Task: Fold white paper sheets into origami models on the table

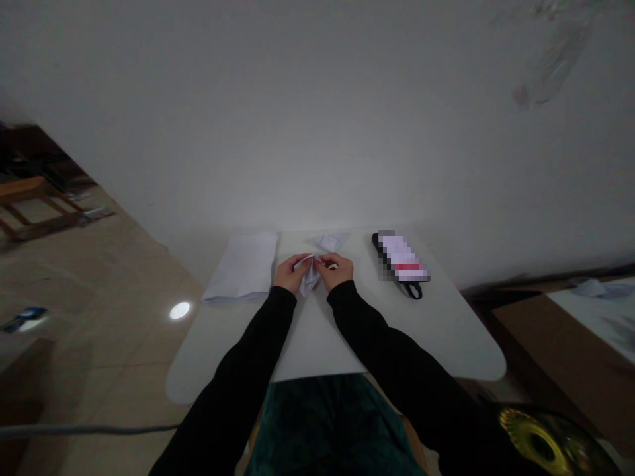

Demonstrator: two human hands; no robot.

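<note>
Between my two hands is a small piece of folded white paper (309, 280), held a little above the middle of the table. My left hand (288, 272) pinches its left side near the top. On the right side my right hand (338, 270) grips it with thumb and fingers. The paper's lower end comes to a point, while its finer creases are too small to make out. Just beyond my hands lies another folded white paper piece (330, 242). A stack of white paper sheets (244, 266) rests left of my left hand.
The white table (322, 350) stands against a pale wall (317, 119). A phone (401, 256), blurred by pixels, lies right of my hands with a black strap loop (413, 289). A wooden stool (30, 192) is on the floor far left. A grey cable (89, 431) runs at lower left.
</note>
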